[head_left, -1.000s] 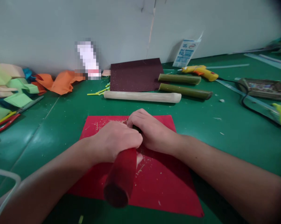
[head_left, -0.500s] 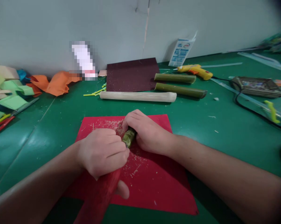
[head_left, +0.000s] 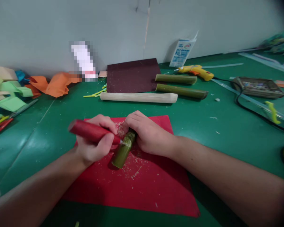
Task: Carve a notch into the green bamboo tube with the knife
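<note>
My left hand (head_left: 91,153) is wrapped around the red handle of a carving knife (head_left: 91,130), its thumb lying along the handle. The knife's short metal tip meets the side of a green bamboo piece (head_left: 121,157), where pale scratched marks show. My right hand (head_left: 148,135) grips the far end of that bamboo and holds it down; its fingertips are partly hidden. Under both lies a red sheet (head_left: 161,192), strewn with pale shavings.
Behind the sheet lie a pale stick (head_left: 138,97), two split bamboo pieces (head_left: 182,91) and a dark brown sheet (head_left: 131,75). A yellow glue gun (head_left: 201,72) and a small tray (head_left: 257,94) stand right. Red-handled scissors (head_left: 2,127) and crumpled orange paper (head_left: 59,85) lie left.
My left hand has turned over, swinging the knife handle from pointing toward me to pointing up and left. More of the bamboo shows now. My right hand has stayed put.
</note>
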The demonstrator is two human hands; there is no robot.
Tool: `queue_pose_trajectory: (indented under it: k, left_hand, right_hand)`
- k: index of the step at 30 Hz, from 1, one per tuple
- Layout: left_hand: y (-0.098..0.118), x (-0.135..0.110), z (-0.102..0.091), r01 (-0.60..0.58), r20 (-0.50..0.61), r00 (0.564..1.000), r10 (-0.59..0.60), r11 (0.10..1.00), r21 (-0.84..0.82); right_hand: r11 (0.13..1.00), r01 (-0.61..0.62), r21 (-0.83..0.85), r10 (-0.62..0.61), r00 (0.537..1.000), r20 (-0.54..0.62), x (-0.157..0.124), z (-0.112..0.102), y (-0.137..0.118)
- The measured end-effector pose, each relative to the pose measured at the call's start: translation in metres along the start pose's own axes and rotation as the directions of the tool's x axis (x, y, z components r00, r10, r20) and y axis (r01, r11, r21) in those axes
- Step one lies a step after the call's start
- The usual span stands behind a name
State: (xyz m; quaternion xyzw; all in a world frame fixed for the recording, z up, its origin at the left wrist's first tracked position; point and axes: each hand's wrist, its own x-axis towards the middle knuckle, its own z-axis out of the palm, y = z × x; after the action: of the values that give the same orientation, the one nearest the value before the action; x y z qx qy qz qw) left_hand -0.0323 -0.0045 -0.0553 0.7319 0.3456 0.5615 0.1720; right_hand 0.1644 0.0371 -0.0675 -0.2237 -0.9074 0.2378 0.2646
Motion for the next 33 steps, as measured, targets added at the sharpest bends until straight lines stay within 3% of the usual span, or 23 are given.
queue_pose_trajectory:
  k: [2,11,18,21,24,27,30,33]
  left_hand:
    - [-0.007,0.000,0.005,0.082,-0.038,0.996,-0.085,0.994,-0.074]
    - [-0.004,0.005,0.008,0.210,-0.005,0.977,-0.215,0.961,-0.182]
    - [0.011,0.010,0.002,0.070,0.229,0.972,-0.049,0.994,-0.083]
    - [0.018,0.009,-0.001,-0.100,0.282,0.955,0.089,0.995,0.025]
    - [0.025,0.008,-0.001,-0.361,0.344,0.890,0.299,0.923,0.132]
    - [0.030,0.007,0.000,-0.546,0.447,0.777,0.444,0.828,0.127]
    - [0.031,0.006,0.000,-0.645,0.567,0.665,0.485,0.756,0.110]
    - [0.030,0.005,-0.001,-0.664,0.595,0.641,0.486,0.739,0.111]
  right_hand:
    - [1.000,-0.014,0.002,0.014,1.000,0.002,0.000,0.000,-0.001]
    - [1.000,-0.029,-0.003,0.029,1.000,0.006,0.001,-0.001,-0.001]
    - [0.999,-0.021,-0.026,0.021,0.999,0.026,0.000,-0.004,-0.003]
    - [1.000,-0.013,-0.023,0.013,1.000,0.026,0.000,-0.004,-0.003]
    - [1.000,0.002,-0.027,-0.001,1.000,0.024,0.000,-0.004,-0.002]
    - [0.999,-0.021,-0.036,0.022,0.999,0.028,0.001,-0.004,-0.002]
    - [0.997,-0.073,-0.027,0.074,0.996,0.044,0.002,-0.005,-0.004]
    - [0.995,-0.096,0.006,0.096,0.994,0.049,0.002,-0.006,-0.005]
